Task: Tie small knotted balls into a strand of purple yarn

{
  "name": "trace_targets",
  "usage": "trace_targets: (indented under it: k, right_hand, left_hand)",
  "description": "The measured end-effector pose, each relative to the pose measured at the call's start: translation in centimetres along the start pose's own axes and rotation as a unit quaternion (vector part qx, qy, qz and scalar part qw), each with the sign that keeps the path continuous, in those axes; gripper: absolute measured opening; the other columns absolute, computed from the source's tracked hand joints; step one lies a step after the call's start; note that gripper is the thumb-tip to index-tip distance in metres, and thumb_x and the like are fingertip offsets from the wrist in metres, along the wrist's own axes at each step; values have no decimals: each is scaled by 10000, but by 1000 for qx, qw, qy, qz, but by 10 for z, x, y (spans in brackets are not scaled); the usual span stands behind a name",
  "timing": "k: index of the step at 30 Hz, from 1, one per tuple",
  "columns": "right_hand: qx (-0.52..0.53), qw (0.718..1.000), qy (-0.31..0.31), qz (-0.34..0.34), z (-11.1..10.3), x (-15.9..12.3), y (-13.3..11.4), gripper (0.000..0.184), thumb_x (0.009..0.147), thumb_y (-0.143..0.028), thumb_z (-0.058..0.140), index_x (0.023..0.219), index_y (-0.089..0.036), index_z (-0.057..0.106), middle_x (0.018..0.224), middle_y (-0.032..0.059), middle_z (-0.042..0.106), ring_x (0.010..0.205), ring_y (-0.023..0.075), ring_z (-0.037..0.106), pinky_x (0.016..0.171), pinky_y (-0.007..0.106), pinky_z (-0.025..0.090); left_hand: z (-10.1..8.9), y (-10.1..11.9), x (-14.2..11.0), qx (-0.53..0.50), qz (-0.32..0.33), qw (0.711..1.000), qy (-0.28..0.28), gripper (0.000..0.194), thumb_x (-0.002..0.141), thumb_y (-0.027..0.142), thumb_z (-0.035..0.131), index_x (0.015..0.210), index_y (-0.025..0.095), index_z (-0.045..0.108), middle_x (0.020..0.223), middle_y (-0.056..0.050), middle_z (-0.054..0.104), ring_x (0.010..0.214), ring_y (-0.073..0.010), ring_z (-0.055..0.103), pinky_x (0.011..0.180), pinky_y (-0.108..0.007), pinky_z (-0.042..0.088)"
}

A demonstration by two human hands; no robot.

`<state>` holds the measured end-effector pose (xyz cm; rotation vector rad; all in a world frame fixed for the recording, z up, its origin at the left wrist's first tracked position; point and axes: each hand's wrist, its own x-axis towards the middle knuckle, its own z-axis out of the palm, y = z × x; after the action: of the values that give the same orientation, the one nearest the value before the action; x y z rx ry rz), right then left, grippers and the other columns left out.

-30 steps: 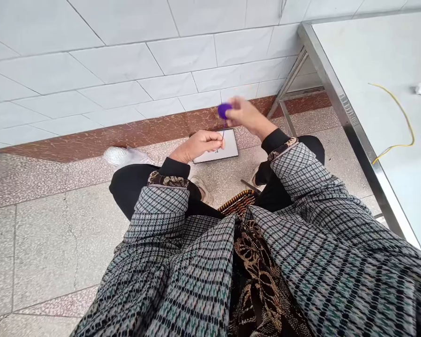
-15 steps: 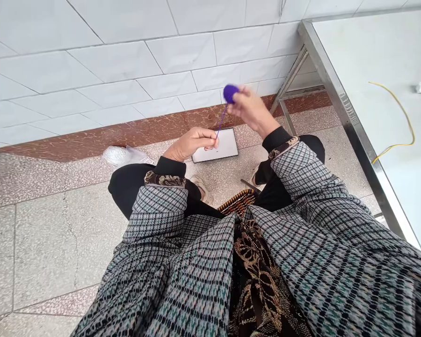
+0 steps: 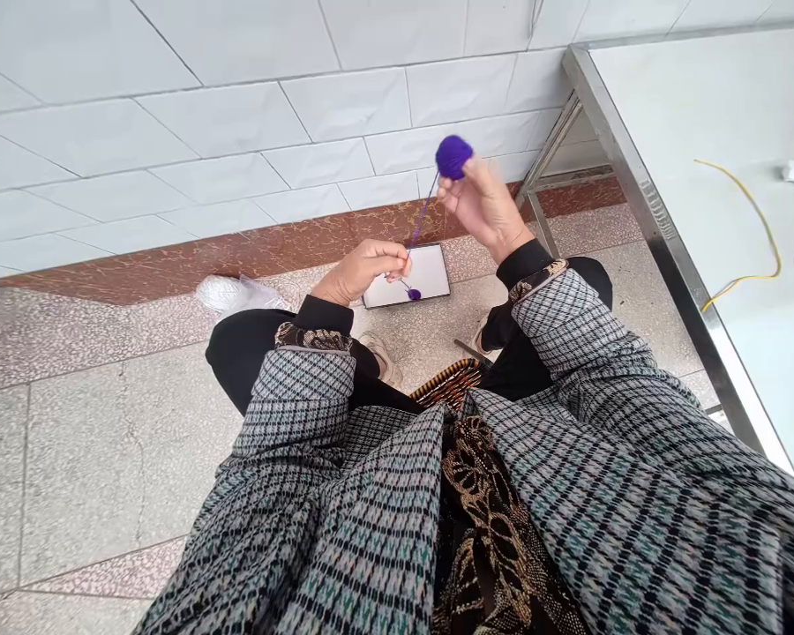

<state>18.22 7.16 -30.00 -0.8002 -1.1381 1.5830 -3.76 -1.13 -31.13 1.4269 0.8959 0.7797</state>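
Note:
My right hand [image 3: 483, 201], raised in front of the tiled wall, grips a ball of purple yarn [image 3: 453, 158] at its fingertips. From the ball a purple strand [image 3: 424, 212] runs down and left to my left hand [image 3: 369, 269], whose thumb and fingers pinch it. Just below those fingers hangs or lies a small purple clump [image 3: 415, 295], seen against a white, dark-edged tray or board [image 3: 430, 265] on the floor. Whether the clump touches that white surface, I cannot tell.
A white yarn ball [image 3: 218, 293] with clear plastic lies on the floor by my left knee. Between my legs is a woven basket [image 3: 448, 384]. At the right stands a metal-framed table [image 3: 688, 265] with a yellow cord [image 3: 767, 225]. The tiled wall [image 3: 238, 123] rises ahead.
My right hand has moved slightly up and right with the yarn ball, turning it. The small purple clump has come into view below my left hand, which stays nearly in place.

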Motion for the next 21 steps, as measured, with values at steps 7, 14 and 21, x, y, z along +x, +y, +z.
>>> trace_targets:
  k: [7,14,21]
  right_hand:
    - [-385,835,-335,209,6,-14,17,363,737,-12,788,1030,-157,630,953,24,680,768,139,613,674,223,515]
    - [-33,985,-166,43,3,-17,-14,504,887,-523,875,1092,-200,546,1067,47,661,878,134,650,752,226,600]
    - [19,1000,15,10,7,-8,-21,359,1028,-467,764,1099,-212,522,1021,16,631,871,105,660,809,204,630]
  left_hand:
    - [-3,0,-2,-22,16,999,39,176,661,298,714,569,151,685,554,-42,576,518,-107,460,537,-268,369]
    - [-3,-3,2,-70,-11,992,100,164,678,283,667,586,174,586,541,7,458,499,-89,427,536,-239,379]
    - [5,-4,4,-25,-39,998,32,229,651,333,664,531,187,534,502,17,428,477,-75,366,510,-235,279]
